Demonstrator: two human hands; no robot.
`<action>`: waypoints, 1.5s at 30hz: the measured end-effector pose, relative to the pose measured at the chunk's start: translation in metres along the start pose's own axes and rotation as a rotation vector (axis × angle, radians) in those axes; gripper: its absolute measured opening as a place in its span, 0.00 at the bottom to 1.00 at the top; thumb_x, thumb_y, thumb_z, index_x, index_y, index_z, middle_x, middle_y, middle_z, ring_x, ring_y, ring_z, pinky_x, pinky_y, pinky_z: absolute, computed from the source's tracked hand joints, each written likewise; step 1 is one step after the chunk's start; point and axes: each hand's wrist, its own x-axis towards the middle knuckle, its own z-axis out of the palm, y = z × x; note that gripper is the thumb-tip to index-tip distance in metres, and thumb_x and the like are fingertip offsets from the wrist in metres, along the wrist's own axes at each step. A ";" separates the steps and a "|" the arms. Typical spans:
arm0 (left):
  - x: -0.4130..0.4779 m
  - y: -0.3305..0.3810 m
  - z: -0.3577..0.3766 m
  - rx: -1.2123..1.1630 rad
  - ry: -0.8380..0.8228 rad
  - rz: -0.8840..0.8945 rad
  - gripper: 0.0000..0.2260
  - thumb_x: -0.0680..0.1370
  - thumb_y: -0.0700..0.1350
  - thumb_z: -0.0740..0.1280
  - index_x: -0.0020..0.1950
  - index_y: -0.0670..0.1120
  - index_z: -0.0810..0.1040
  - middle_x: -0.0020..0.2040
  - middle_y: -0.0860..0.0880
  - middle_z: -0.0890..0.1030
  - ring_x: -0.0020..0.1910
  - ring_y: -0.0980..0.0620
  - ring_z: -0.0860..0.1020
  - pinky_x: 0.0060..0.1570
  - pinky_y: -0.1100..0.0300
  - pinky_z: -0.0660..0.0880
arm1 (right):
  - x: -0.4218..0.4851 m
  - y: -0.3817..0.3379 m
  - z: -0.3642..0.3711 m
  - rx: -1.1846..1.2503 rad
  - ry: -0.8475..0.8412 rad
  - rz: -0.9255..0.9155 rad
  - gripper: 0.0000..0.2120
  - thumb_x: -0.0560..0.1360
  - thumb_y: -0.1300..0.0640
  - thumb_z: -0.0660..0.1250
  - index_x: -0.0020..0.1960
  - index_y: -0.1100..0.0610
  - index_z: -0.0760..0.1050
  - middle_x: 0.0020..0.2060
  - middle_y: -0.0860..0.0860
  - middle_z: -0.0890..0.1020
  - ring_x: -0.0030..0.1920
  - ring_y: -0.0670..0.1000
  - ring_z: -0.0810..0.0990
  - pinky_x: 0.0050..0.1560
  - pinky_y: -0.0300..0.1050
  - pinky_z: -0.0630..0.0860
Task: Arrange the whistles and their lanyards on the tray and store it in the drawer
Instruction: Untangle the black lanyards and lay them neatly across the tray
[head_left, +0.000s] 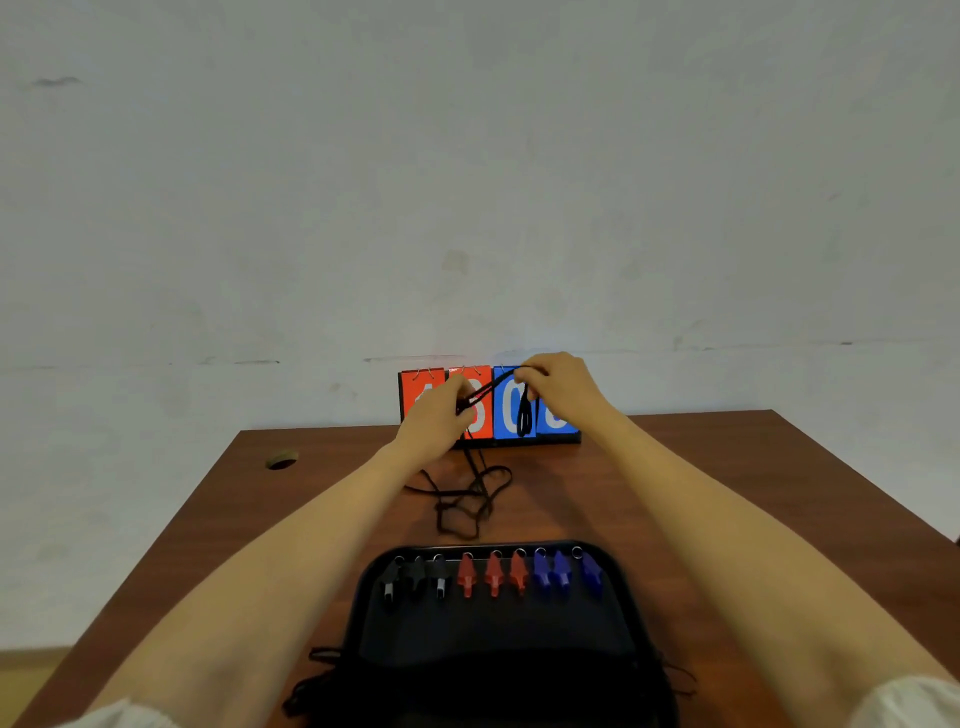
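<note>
Nearest: black tray (493, 639) on counter (727, 493), with whistles (493, 577) rowed along its 12 o'clock rim. Beyond at 12 o'clock, loose lanyards (467, 499) tangled. Farther, before scoreboard (415, 392), left hand (436, 415) and right hand (561, 384) each pinching one black lanyard (491, 388) stretched between.

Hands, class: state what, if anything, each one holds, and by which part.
Both hold one black lanyard: the left hand pinches its cord, the right hand grips the top of a hanging folded loop.
</note>
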 end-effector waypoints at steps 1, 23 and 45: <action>0.001 -0.002 0.001 0.005 0.003 -0.022 0.09 0.77 0.41 0.65 0.57 0.44 0.72 0.52 0.45 0.80 0.49 0.45 0.79 0.52 0.48 0.78 | 0.001 0.001 -0.002 0.019 0.047 0.006 0.11 0.79 0.57 0.60 0.47 0.59 0.80 0.31 0.49 0.78 0.23 0.43 0.69 0.25 0.33 0.64; 0.005 -0.017 0.021 -0.051 -0.137 -0.140 0.11 0.80 0.44 0.62 0.53 0.39 0.80 0.43 0.46 0.80 0.35 0.54 0.76 0.37 0.67 0.71 | -0.001 0.053 0.012 -0.185 -0.063 0.226 0.14 0.79 0.56 0.60 0.46 0.65 0.80 0.40 0.60 0.83 0.38 0.55 0.78 0.43 0.50 0.75; 0.018 -0.019 0.007 -0.359 0.452 -0.312 0.13 0.80 0.37 0.56 0.51 0.37 0.80 0.42 0.42 0.81 0.39 0.51 0.77 0.39 0.71 0.72 | -0.022 0.100 0.019 -0.682 -0.137 0.438 0.05 0.78 0.62 0.58 0.46 0.59 0.71 0.36 0.52 0.73 0.40 0.54 0.75 0.40 0.45 0.71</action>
